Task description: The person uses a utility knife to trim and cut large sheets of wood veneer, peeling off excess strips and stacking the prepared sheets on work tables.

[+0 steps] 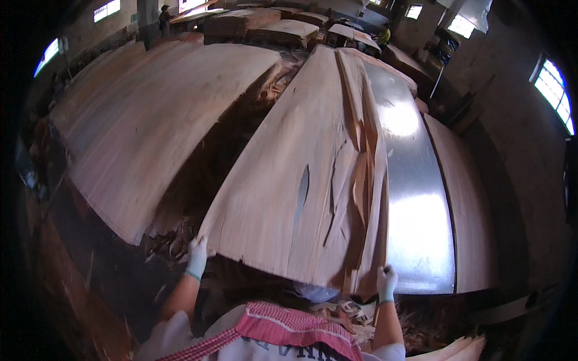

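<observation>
A wide, thin sheet of wood veneer [271, 180] stretches away from me over a shiny metal tabletop [415, 204]. It has a long split left of its middle, and its right part is creased and folded, with torn flaps standing up. My left hand [197, 256], in a white glove, is closed on the sheet's near left corner. My right hand [386, 281], gloved likewise, is closed at the near right edge of the veneer. The near edge hangs between both hands. The fingertips under the sheet are hidden.
A broad veneer stack [162, 126] lies to the left, across a dark gap with scraps [174, 243]. Another pale veneer surface [460, 204] borders the metal top on the right. More stacks [283, 30] and two people stand at the back. Offcuts [355, 316] lie near my waist.
</observation>
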`<action>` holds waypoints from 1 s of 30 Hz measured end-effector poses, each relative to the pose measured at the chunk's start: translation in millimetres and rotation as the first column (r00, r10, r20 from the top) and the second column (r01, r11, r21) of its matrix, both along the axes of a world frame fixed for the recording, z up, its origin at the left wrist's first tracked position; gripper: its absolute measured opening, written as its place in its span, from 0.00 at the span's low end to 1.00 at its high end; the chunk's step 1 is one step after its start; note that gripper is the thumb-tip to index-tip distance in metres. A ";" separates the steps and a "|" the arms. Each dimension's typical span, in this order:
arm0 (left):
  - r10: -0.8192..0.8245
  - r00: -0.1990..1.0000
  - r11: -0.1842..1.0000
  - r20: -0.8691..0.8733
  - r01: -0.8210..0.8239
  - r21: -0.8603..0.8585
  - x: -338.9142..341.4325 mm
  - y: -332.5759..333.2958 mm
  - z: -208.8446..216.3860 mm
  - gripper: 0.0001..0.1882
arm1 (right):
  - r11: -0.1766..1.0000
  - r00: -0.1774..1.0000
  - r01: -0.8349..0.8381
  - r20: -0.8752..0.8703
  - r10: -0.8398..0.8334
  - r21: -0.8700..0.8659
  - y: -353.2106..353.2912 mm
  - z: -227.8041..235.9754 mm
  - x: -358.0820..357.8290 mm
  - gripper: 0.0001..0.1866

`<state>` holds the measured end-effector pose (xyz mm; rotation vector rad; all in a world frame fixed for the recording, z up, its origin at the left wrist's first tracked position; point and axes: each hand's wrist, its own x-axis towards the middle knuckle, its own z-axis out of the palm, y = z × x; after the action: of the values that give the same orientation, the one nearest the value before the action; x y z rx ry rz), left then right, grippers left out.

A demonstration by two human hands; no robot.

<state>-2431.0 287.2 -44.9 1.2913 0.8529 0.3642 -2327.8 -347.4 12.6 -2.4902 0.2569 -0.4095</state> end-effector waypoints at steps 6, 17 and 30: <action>0.066 0.995 0.998 -0.070 -0.065 0.010 37.4 -15.2 10.2 0.15 | 0.962 0.979 0.080 -0.201 -0.027 0.261 -46.8 -4.0 32.2 0.17; 0.255 0.955 0.961 -0.151 -0.232 0.154 47.2 -18.3 0.2 0.16 | 0.959 0.913 0.048 -0.377 -0.155 -0.280 1.5 -16.2 -75.8 0.13; 0.297 0.855 0.529 -0.425 0.223 0.818 49.8 -104.0 69.9 0.31 | 0.967 0.904 -0.017 -0.417 -0.093 -0.254 -36.2 -38.9 -249.2 0.13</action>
<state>-2381.2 183.2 25.0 2.4024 1.2334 0.5085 -2577.1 -383.6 -26.3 -2.8119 0.4532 0.1071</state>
